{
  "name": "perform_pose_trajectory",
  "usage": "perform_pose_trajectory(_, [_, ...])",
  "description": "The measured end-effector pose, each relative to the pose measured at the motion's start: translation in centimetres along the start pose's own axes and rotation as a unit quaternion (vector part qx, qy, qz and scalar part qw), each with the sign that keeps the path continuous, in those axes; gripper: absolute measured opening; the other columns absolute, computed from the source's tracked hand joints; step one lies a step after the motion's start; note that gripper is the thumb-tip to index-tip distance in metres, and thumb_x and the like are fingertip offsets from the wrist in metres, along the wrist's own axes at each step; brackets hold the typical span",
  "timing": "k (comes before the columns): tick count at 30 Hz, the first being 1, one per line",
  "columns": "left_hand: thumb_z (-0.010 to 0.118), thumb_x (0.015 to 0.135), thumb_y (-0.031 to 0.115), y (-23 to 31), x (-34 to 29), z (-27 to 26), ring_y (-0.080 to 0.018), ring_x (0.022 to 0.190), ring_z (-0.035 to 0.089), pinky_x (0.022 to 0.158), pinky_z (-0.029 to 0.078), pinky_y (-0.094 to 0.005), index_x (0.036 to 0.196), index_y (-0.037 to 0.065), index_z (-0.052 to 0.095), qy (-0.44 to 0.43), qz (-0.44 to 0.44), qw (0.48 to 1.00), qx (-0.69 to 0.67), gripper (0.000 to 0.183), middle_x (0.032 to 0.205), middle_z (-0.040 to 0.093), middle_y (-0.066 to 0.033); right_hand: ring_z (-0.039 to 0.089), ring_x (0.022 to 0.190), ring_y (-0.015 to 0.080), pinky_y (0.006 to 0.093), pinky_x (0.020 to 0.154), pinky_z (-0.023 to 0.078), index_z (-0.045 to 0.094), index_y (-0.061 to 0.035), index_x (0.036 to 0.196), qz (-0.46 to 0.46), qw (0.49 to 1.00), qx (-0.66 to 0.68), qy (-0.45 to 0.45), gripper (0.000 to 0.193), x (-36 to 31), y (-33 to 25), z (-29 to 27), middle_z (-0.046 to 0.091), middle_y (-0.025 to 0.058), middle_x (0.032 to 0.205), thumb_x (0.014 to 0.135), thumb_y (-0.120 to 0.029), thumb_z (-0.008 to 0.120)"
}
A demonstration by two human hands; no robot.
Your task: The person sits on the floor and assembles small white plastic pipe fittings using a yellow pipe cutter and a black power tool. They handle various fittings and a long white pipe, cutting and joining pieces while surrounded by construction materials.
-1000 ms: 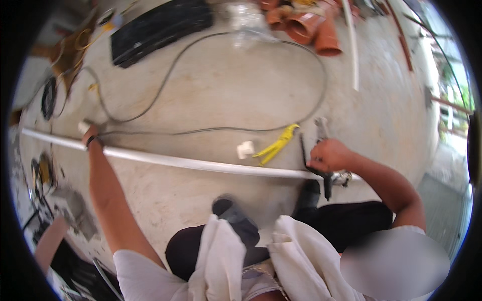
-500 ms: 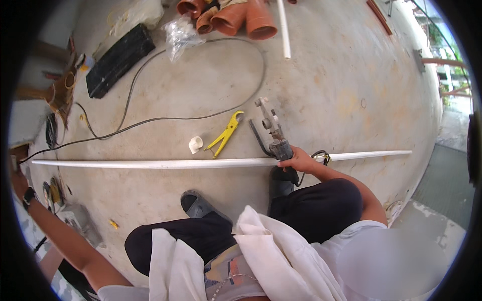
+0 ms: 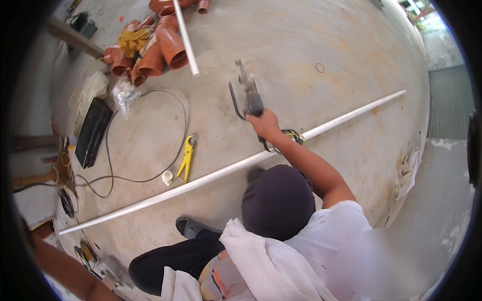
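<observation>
nearest came a bare left forearm, the left hand lost at the dark rim, its grasp impossible to tell; next, a long, straight white plastic pipe lay aslant on the floor. just beyond, a yellow-handled cutter and small white plastic fitting lay together, apparently parked within reach. farther, the right hand gripped a black-bodied tool with grey metal head, seemingly low to spare fingers the metal, before heaped orange-brown pipes.

Bright daylight shows beyond the stained concrete floor.
</observation>
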State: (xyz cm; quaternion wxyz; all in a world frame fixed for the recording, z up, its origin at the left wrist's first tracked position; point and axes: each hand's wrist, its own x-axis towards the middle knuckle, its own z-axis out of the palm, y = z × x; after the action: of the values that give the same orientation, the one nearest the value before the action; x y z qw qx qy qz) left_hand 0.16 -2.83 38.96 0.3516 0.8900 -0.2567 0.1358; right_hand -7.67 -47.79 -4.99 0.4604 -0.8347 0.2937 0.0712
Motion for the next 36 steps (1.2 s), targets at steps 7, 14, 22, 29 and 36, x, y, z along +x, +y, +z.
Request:
perform_pose_trajectory(7, [0.078, 0.089, 0.034, 4.8, 0.0, 27.5, -0.0232, 0.089, 0.064, 0.079, 0.051, -0.0355, 0.117, -0.007, 0.060, -0.372, -0.170, 0.912, -0.043, 0.053, 0.102, 0.066, -0.0216, 0.071, 0.092, 0.0413, 0.0449, 0.080, 0.056, 0.069, 0.0078, 0.102, 0.005, 0.995, 0.046, 0.084, 0.061, 9.9, -1.1, -0.7, 0.072, 0.0271, 0.097, 0.077, -0.047, 0.080])
perform_pose_trajectory(14, [0.088, 0.072, 0.041, 1.0, -7.8, 41.2, -0.0349, 0.082, 0.070, 0.075, 0.055, -0.0438, 0.101, -0.003, 0.062, -0.299, -0.143, 0.939, 0.090, 0.058, 0.090, 0.070, -0.0231, 0.071, 0.092, 0.0355, 0.0426, 0.081, 0.056, 0.074, 0.0013, 0.100, -0.067, 0.997, -0.034, 0.022, 0.056, 8.3, 7.0, -12.4, 0.073, 0.0218, 0.102, 0.089, -0.053, 0.067])
perform_pose_trajectory(22, [0.087, 0.072, 0.038, 0.7, -16.3, 46.3, -0.0374, 0.089, 0.073, 0.083, 0.057, -0.0436, 0.112, -0.002, 0.066, -0.338, -0.349, 0.871, -0.075, 0.061, 0.097, 0.074, -0.0230, 0.070, 0.098, 0.0371, 0.0456, 0.087, 0.056, 0.069, -0.0038, 0.118, -0.020, 0.952, -0.304, -0.016, 0.064, -3.3, 10.9, -10.7, 0.073, 0.0216, 0.101, 0.079, -0.054, 0.077])
perform_pose_trajectory(29, [0.075, 0.083, 0.029, -1.1, -15.0, 47.2, -0.0402, 0.092, 0.068, 0.084, 0.053, -0.0458, 0.108, -0.004, 0.067, -0.281, -0.265, 0.916, -0.110, 0.041, 0.098, 0.069, -0.0252, 0.070, 0.090, 0.0404, 0.0474, 0.084, 0.056, 0.068, -0.0029, 0.109, 0.063, 0.942, -0.329, -0.028, 0.041, -0.3, 12.9, -9.0, 0.073, 0.0213, 0.094, 0.087, -0.037, 0.071])
perform_pose_trajectory(36, [0.077, 0.086, 0.020, 0.1, -12.0, 45.2, -0.0196, 0.088, 0.068, 0.079, 0.054, -0.0342, 0.108, -0.002, 0.067, -0.260, -0.346, 0.804, -0.409, 0.033, 0.098, 0.071, -0.0115, 0.072, 0.082, 0.0239, 0.0356, 0.074, 0.058, 0.061, 0.0048, 0.110, 0.052, 0.986, 0.155, -0.045, 0.026, -5.7, 3.5, -15.0, 0.071, 0.0160, 0.092, 0.099, -0.019, 0.064])
